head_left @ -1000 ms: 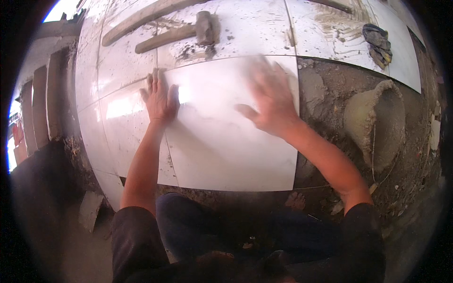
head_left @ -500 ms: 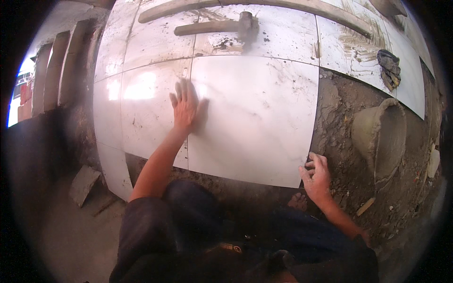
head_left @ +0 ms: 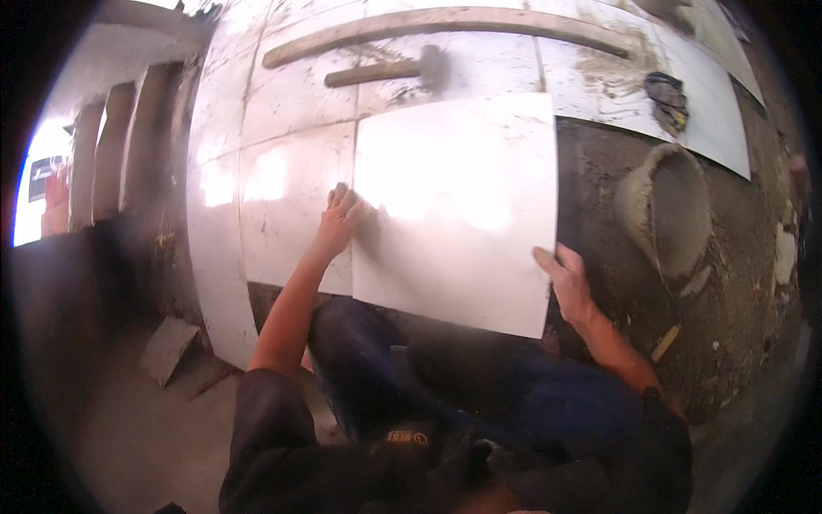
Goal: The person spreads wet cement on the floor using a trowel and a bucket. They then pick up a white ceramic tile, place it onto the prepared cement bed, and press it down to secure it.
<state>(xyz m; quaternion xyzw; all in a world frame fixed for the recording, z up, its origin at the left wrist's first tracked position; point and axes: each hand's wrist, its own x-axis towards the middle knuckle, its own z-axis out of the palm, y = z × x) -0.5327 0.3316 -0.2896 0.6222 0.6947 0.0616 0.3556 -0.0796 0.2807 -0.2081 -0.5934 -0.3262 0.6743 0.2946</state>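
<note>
A large glossy white floor tile (head_left: 454,223) lies in front of me, its far edge tilted up and overlapping the row behind. My right hand (head_left: 569,278) grips its right edge, thumb on top and fingers hidden beneath. At the left edge, my left hand (head_left: 341,224) is closed with bent fingers against the tile, beside the seam with a neighbouring laid tile (head_left: 287,214). How far its fingers reach under the edge is hidden. Bright glare covers much of the held tile.
Beyond lie a long wooden bar (head_left: 428,21) and a mallet (head_left: 377,74) on laid tiles. To the right are a dark cloth (head_left: 666,101), a mortar-crusted bucket (head_left: 638,206) on rough mortar, and a wood scrap (head_left: 665,343). A broken slab (head_left: 169,349) sits at lower left.
The tile has lifted and tilted, its far edge rising off the bed. My left hand has gone from flat and spread to curled at the edge; my right hand now grips the right edge.
</note>
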